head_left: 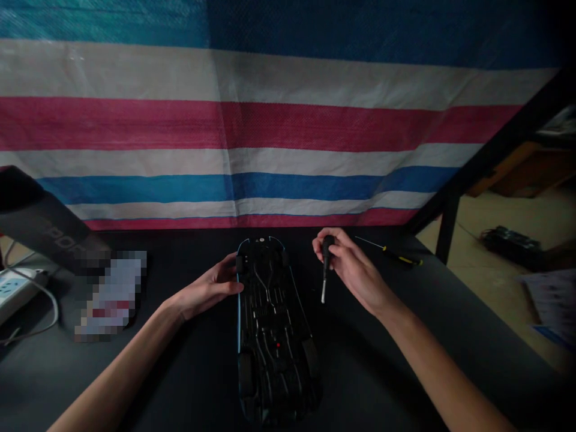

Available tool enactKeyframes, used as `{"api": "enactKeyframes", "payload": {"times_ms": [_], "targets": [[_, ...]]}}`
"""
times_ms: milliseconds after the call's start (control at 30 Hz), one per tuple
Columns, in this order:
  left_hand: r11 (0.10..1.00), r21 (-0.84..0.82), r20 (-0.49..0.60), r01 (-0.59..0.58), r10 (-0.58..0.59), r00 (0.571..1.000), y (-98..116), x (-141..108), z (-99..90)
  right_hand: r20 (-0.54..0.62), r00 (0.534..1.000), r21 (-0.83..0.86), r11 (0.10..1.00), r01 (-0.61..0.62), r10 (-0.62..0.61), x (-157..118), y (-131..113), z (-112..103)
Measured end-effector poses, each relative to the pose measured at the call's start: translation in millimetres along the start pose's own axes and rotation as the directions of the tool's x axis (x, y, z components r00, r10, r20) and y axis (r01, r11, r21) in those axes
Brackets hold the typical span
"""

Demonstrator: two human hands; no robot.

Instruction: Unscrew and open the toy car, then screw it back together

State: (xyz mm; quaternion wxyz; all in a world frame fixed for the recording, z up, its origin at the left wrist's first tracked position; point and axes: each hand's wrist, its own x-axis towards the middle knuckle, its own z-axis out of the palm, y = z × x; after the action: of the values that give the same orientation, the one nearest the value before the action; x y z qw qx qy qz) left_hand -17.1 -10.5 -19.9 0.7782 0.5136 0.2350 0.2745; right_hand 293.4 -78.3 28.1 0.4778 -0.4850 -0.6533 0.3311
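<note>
A black desk (189, 372) meets a hanging sheet (270, 126) striped blue, white and red. A model car (270, 318) lies wheels-up at the desk's middle, the left hand (213, 288) half-curled with thumb and fingers against its left side. The right hand (346, 258), closed round a dark-handled screwdriver (328, 252), holds it tip down just right of the car. Beyond lies a yellow-and-black screwdriver (400, 257); a white power strip (20, 288) sits far left. On the pale floor (477, 270) rests something dark (510, 243), too dim to name confidently.
</note>
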Motion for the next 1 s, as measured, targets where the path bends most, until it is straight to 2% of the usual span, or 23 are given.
{"api": "enactKeyframes", "payload": {"times_ms": [100,167,233,367,533,700,767,833,900,1000], "targets": [[0.999,-0.025,-0.044,0.023,-0.024,0.999,-3.5,0.2,-1.2,0.018,0.998,-0.163,0.985,-0.055,0.059,-12.8,31.9,-13.3],[0.998,-0.028,-0.042,0.049,-0.05,0.998,-4.1,0.5,-0.9,0.041,0.996,-0.227,0.972,-0.065,0.077,-18.3,42.1,-16.6],[0.998,-0.028,-0.046,0.056,-0.057,0.997,-3.9,1.1,-0.6,0.065,0.995,-0.329,0.943,-0.056,0.082,-21.1,45.6,-16.3],[0.998,-0.033,-0.065,0.056,-0.058,0.996,-3.8,1.4,0.0,0.143,0.985,-0.562,0.827,0.004,0.092,-22.7,47.1,-11.4],[0.994,-0.1,-0.072,0.035,-0.043,0.997,-3.4,0.5,7.8,0.146,0.982,-0.673,0.739,0.013,0.116,-25.1,47.9,-6.8],[0.968,-0.251,-0.065,0.031,-0.049,0.997,-2.9,2.7,16.0,0.11,0.988,-0.732,0.682,0.006,0.109,-24.2,43.4,-8.0],[0.947,-0.32,-0.06,0.03,-0.052,0.997,-3.3,4.0,16.1,0.017,0.999,-0.731,0.682,-0.019,0.046,-22.2,40.3,-8.0],[0.928,-0.37,-0.05,0.034,-0.056,0.997,-4.5,4.9,15.0,-0.074,0.997,-0.692,0.72,-0.055,0.004,-20.4,34.4,-5.0],[0.916,-0.4,-0.046,0.033,-0.056,0.997,-6.0,5.3,13.8,-0.055,0.998,-0.617,0.785,-0.044,0.013,-18.5,24.0,2.8],[0.903,-0.43,-0.058,0.017,-0.046,0.997,-7.8,5.1,13.4,0.072,0.997,-0.565,0.822,0.067,-0.032,-11.9,-1.4,24.0]]}}
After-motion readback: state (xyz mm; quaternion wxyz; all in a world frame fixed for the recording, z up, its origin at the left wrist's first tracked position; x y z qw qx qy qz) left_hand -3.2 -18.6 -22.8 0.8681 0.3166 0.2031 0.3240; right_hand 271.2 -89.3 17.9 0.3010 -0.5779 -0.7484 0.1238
